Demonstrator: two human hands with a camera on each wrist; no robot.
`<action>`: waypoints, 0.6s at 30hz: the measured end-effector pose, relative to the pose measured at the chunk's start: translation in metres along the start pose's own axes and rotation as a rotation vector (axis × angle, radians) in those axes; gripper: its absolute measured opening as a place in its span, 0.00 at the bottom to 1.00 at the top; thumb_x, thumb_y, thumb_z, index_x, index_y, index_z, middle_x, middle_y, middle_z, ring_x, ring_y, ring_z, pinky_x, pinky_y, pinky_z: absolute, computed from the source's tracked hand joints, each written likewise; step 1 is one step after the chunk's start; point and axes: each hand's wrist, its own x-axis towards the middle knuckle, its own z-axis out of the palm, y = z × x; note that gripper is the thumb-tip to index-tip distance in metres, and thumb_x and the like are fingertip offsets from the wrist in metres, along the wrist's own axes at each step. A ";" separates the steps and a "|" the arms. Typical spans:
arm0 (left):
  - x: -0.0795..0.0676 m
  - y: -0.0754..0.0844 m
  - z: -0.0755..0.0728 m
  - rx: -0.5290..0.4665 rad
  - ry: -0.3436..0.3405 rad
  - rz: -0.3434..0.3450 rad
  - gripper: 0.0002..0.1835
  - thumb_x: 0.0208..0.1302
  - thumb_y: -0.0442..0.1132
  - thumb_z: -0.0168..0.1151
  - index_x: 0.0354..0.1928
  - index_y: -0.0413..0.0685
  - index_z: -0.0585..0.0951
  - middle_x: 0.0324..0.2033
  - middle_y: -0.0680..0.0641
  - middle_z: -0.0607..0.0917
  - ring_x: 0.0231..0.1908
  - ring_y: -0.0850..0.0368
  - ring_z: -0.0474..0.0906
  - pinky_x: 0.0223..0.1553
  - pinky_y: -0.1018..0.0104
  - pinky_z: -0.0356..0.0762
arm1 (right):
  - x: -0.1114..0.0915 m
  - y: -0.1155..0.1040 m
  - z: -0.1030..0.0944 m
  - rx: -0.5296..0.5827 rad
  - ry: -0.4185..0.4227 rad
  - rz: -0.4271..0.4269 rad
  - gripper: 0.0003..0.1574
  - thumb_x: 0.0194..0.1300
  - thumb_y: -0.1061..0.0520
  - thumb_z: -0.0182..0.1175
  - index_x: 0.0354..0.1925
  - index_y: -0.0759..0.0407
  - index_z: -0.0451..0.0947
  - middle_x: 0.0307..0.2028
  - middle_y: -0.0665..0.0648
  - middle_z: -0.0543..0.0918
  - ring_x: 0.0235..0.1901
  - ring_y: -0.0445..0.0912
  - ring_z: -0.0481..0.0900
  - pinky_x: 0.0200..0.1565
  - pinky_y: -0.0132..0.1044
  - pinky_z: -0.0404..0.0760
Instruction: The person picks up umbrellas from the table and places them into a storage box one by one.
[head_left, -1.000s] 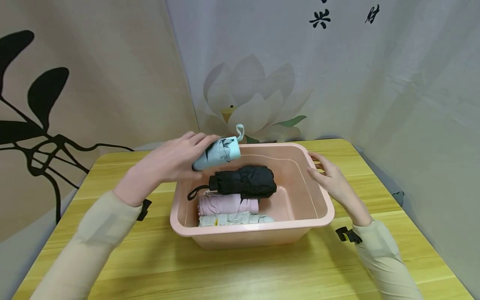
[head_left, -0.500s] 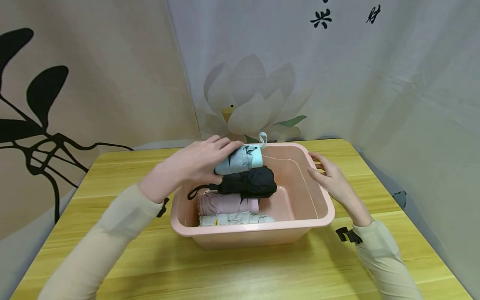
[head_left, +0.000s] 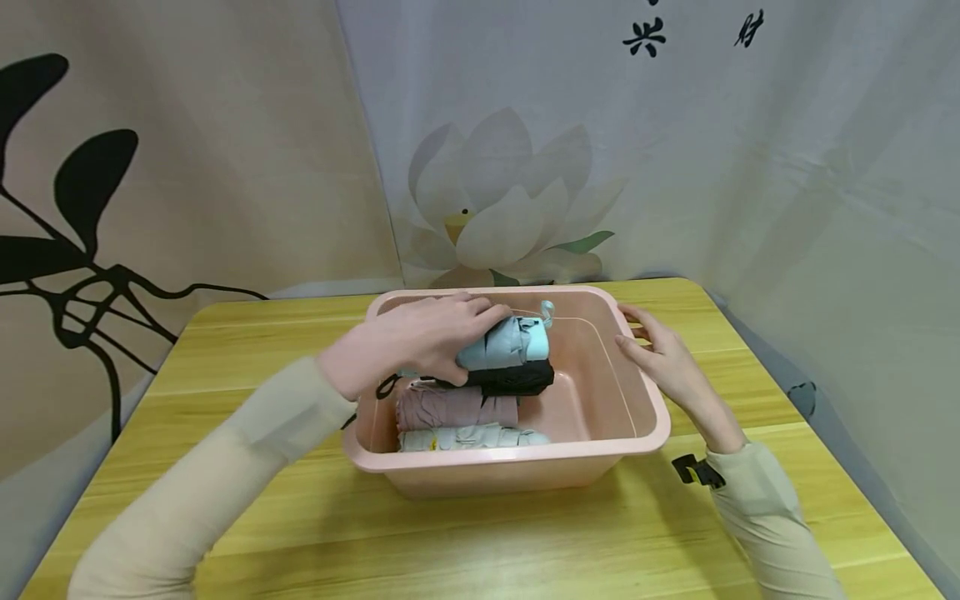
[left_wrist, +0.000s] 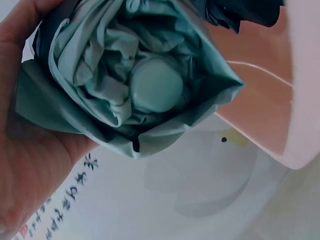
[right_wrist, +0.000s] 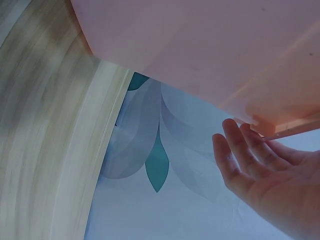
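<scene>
My left hand (head_left: 431, 333) holds a folded light blue umbrella (head_left: 504, 343) by its left part, over the inside of a pink plastic basin (head_left: 510, 477). In the left wrist view the umbrella's loose fabric (left_wrist: 100, 55) surrounds a round end (left_wrist: 156, 86). A folded black umbrella (head_left: 521, 379) lies beneath it, partly covered; whether they touch is unclear. Toward the front of the basin lie a lilac folded umbrella (head_left: 457, 408) and a white rolled one (head_left: 472, 437). My right hand (head_left: 667, 358) rests on the basin's right rim, its outer fingers (right_wrist: 237, 147) loose outside the wall.
The basin stands on a yellow wood-grain table (head_left: 285, 508). Pale printed cloth (head_left: 750, 167) hangs behind the table. Inside the basin, bare floor (head_left: 566, 408) shows to the right of the umbrellas.
My left hand has carried the light blue umbrella right and down, from above the basin's far left to over the black umbrella. The right hand has stayed at the rim.
</scene>
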 end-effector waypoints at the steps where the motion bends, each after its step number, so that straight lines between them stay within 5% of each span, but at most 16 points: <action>1: 0.002 0.001 0.001 -0.003 -0.017 0.007 0.43 0.45 0.45 0.69 0.64 0.47 0.59 0.53 0.44 0.73 0.50 0.49 0.72 0.51 0.58 0.73 | 0.000 0.000 0.000 0.002 0.001 0.000 0.31 0.67 0.57 0.50 0.65 0.65 0.58 0.57 0.69 0.70 0.53 0.60 0.73 0.39 0.18 0.72; 8: 0.011 0.007 0.007 0.009 -0.113 0.026 0.45 0.47 0.46 0.69 0.65 0.47 0.56 0.54 0.44 0.72 0.51 0.50 0.71 0.50 0.57 0.74 | 0.000 0.002 0.000 0.001 -0.002 -0.003 0.32 0.67 0.57 0.50 0.65 0.65 0.57 0.57 0.70 0.70 0.53 0.61 0.73 0.40 0.18 0.71; 18: 0.017 0.011 0.015 0.063 -0.106 0.068 0.42 0.46 0.48 0.68 0.61 0.44 0.59 0.47 0.45 0.75 0.45 0.50 0.74 0.45 0.58 0.75 | 0.001 0.002 -0.001 0.007 -0.010 0.007 0.32 0.67 0.57 0.50 0.66 0.65 0.57 0.58 0.70 0.69 0.53 0.61 0.73 0.40 0.21 0.73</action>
